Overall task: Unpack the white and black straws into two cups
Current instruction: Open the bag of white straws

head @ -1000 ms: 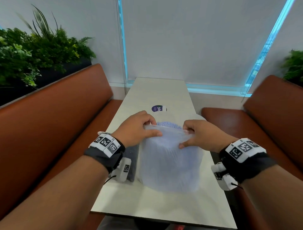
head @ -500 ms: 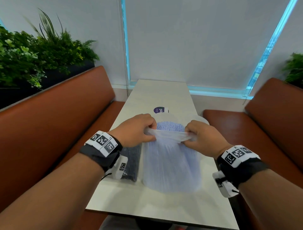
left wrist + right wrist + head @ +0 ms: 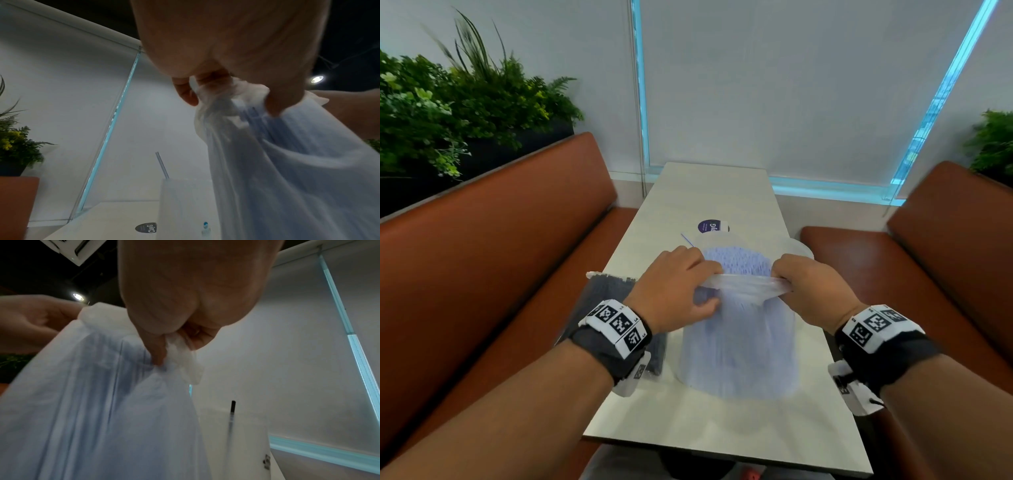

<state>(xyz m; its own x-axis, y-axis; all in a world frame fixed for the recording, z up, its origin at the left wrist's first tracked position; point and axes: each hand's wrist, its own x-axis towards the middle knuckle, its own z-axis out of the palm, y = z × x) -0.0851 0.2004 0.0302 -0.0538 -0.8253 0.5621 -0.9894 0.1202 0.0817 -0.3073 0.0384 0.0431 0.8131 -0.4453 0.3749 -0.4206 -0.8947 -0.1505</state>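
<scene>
Two hands, left (image 3: 675, 288) and right (image 3: 812, 290), both pinching one bag of white straws (image 3: 739, 335); two cups (image 3: 796, 247) behind.

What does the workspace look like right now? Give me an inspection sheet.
Surface: pale table between two brown benches.
Job's things: bag of white straws stands upright, top open; bag of black straws lies left of it; two clear cups behind, one holding a white straw, the other a black straw.
Clutter: round dark sticker on the table.
Grippers: left hand and right hand each grip the white bag's top edge, stretched between them.
Cables: thin cord at the right wrist unit.
Surroundings: plants, white blind.
</scene>
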